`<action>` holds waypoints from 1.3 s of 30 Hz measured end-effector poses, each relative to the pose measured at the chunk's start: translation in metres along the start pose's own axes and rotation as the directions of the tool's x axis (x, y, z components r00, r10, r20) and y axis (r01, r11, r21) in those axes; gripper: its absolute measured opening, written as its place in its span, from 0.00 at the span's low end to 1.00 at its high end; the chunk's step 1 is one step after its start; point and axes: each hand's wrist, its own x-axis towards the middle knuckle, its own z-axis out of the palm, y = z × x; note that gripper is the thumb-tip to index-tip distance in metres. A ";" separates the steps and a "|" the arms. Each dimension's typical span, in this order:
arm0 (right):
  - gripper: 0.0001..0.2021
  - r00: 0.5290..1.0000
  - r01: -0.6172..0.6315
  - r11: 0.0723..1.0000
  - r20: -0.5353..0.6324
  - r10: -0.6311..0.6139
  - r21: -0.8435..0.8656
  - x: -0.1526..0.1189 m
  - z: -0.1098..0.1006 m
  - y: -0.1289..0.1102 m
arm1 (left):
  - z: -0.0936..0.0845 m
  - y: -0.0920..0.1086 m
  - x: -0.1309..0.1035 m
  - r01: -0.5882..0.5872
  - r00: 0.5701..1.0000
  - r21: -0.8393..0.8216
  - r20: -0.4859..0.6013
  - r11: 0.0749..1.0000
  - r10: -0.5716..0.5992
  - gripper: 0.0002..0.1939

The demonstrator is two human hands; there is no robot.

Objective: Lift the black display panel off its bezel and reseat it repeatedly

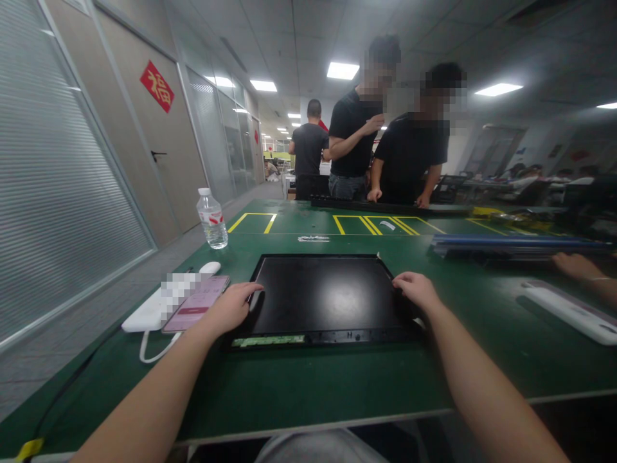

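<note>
A black flat display panel lies face up on the green table in front of me. Along its near edge runs a dark strip with a green circuit board showing at the left. My left hand grips the panel's left edge, its thumb resting over the frame. On the opposite side, my right hand pinches the right edge between thumb and fingers. The fingers under the panel's edges are hidden.
Left of the panel are a phone, a white power strip, a white mouse and a water bottle. Rightward lie a long white device, blue-edged bars and another person's hand. People stand beyond the table.
</note>
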 end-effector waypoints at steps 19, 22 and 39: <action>0.09 1.000 -0.007 0.999 0.008 0.006 0.049 0.004 0.004 0.004 | -0.006 0.007 -0.001 0.033 0.999 0.026 0.015 0.999 -0.033 0.25; 0.09 1.000 -0.027 0.999 0.015 0.027 0.048 0.003 0.003 0.003 | -0.006 0.007 -0.001 0.051 0.998 0.045 0.027 0.998 -0.053 0.25; 0.09 0.997 -0.066 0.996 0.032 0.064 0.056 0.003 0.001 0.000 | -0.001 0.001 -0.001 0.042 0.998 0.032 0.047 0.999 -0.044 0.25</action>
